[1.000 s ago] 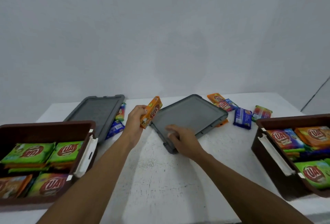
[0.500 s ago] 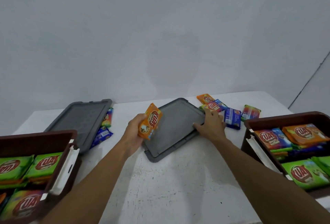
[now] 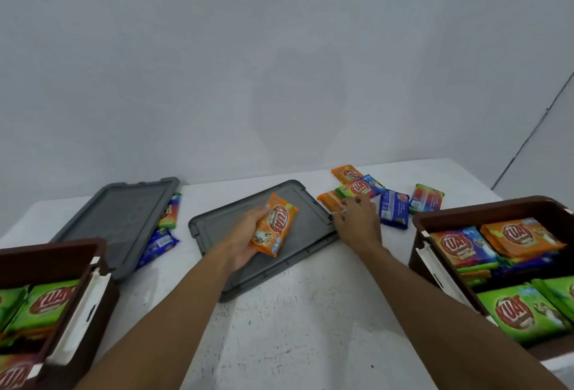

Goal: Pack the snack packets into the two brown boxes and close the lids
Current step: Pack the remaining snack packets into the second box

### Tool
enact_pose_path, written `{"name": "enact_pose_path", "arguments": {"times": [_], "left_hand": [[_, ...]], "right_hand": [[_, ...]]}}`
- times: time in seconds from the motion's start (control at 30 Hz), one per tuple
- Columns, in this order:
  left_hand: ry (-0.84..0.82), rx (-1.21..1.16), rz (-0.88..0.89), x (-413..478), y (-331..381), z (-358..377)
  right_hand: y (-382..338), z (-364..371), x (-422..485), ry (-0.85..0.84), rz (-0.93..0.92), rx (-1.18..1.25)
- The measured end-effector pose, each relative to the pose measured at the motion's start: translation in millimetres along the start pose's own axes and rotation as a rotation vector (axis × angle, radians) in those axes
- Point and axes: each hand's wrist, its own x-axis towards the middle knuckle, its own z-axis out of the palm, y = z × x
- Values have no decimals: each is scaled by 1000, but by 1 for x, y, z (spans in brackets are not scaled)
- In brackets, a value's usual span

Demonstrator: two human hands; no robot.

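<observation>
A white, faintly speckled desk (image 3: 310, 327) stands against a pale wall. At its near left edge sits an open dark brown plastic box (image 3: 46, 260) with a white latch. A second open brown plastic box (image 3: 484, 212) sits at the right edge. A flat grey rectangular plastic lid (image 3: 121, 219) lies toward the far left corner, its right side over a rainbow-striped snack packet (image 3: 171, 212) and a blue foil packet (image 3: 158, 243). Another grey plastic lid (image 3: 310, 228) lies askew mid-desk. Loose packets cluster near the far edge, right of centre: an orange packet (image 3: 345, 173), a blue-and-red packet (image 3: 365, 186) overlapping it, an orange one (image 3: 326, 200) just beside the middle lid, a dark blue packet (image 3: 394, 208) and a rainbow packet (image 3: 427, 198).
</observation>
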Motion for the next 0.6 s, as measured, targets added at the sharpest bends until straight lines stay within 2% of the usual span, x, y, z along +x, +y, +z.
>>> {"name": "enact_pose_path", "arguments": {"times": [0.1, 0.27, 0.37, 0.5, 0.6], "left_hand": [[13, 19, -17, 6, 0, 2], [3, 27, -23, 9, 2, -2], [15, 26, -14, 7, 6, -4], [22, 6, 6, -1, 9, -9], [38, -8, 21, -9, 8, -13]], "right_hand": [[4, 0, 14, -54, 36, -37], [4, -11, 22, -80, -13, -78], [-2, -15, 19, -14, 111, 161], [-4, -21, 13, -44, 207, 247], [-5, -23, 3, -4, 254, 451]]}}
